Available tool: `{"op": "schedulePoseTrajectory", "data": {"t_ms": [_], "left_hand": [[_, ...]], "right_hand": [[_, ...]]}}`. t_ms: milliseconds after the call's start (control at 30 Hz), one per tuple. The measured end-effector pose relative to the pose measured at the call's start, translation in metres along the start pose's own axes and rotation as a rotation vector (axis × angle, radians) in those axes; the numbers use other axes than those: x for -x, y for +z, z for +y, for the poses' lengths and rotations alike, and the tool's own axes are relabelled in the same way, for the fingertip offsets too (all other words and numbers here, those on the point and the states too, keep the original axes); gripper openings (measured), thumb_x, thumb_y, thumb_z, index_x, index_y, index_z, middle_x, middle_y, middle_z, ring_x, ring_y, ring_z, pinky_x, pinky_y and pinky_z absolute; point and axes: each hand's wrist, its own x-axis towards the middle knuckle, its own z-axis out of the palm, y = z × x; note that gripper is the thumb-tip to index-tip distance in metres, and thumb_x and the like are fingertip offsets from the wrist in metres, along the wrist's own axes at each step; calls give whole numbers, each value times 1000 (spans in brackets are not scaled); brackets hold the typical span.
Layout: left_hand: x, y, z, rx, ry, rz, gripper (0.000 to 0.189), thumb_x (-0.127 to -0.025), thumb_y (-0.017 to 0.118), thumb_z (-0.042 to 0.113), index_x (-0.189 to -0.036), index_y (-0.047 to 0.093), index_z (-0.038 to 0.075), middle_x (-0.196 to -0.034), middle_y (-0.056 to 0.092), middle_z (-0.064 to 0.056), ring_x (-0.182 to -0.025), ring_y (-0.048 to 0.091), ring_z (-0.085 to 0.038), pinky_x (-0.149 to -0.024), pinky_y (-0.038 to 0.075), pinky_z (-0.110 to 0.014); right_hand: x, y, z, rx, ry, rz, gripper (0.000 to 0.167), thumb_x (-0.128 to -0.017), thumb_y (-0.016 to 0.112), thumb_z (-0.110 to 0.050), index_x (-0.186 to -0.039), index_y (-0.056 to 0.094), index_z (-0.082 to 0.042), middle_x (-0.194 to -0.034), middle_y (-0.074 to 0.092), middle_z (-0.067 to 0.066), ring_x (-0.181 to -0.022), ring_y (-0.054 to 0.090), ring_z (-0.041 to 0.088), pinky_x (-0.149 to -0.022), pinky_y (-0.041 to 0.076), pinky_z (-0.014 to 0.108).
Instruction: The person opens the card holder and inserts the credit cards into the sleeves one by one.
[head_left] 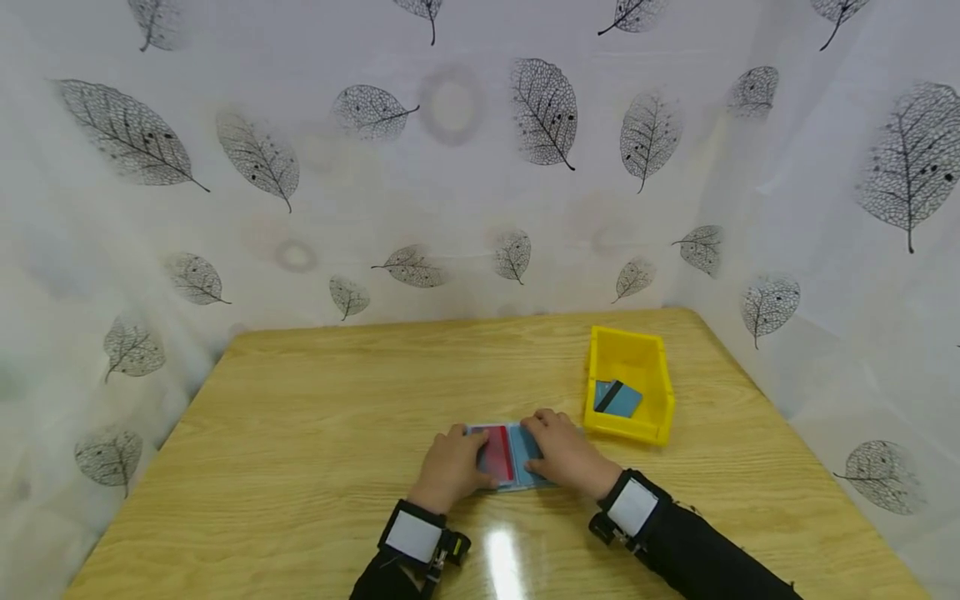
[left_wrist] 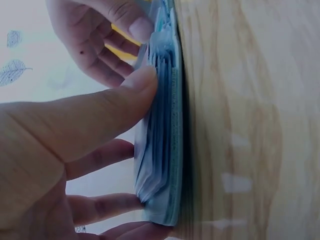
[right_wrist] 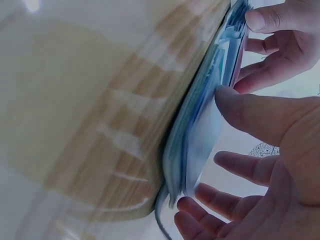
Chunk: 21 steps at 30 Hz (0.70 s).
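A card holder (head_left: 514,482) with clear sleeves lies spread flat on the wooden table. A red card (head_left: 495,454) shows in its left page and a blue card (head_left: 529,452) in its right page. My left hand (head_left: 448,468) grips the left half, thumb at the near edge of the stacked sleeves (left_wrist: 159,125), fingers round the outer side. With the thumb on the near edge and fingers around the far and outer edges, my right hand (head_left: 568,456) holds the right half. Part of each page is hidden under the hands.
Just beyond my right hand stands a yellow bin (head_left: 628,428) with blue cards (head_left: 624,403) in it, one bearing a dark stripe. A white curtain (head_left: 465,192) with leaf prints hangs behind and beside the table (head_left: 262,467).
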Motion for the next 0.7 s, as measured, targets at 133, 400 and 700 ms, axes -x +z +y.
{"op": "schedulePoseTrajectory", "data": {"t_ms": [133, 400, 700], "left_hand": [[0, 4, 4, 4, -11, 6, 68, -67, 89, 33, -126, 66, 8, -122, 57, -23, -99, 57, -40, -79, 50, -50], [-2, 10, 4, 5, -20, 16, 65, -68, 88, 35, -124, 67, 9, -120, 57, -20, -96, 56, -37, -77, 50, -48], [0, 13, 5, -19, -20, 44, 68, -68, 87, 40, -127, 66, 12, -119, 57, -19, -94, 56, -36, -74, 50, -46]], "right_hand": [[2, -2, 3, -2, 0, -2, 57, -82, 79, -23, -130, 57, -1, -131, 52, 23, -114, 52, 39, -93, 46, 51], [5, -6, 7, -19, -20, -7, 55, -85, 76, -25, -130, 56, 1, -132, 52, 24, -114, 54, 40, -94, 46, 54], [6, -6, 8, -16, -56, 5, 52, -87, 73, -27, -128, 57, 2, -127, 58, 21, -111, 58, 36, -93, 48, 50]]}}
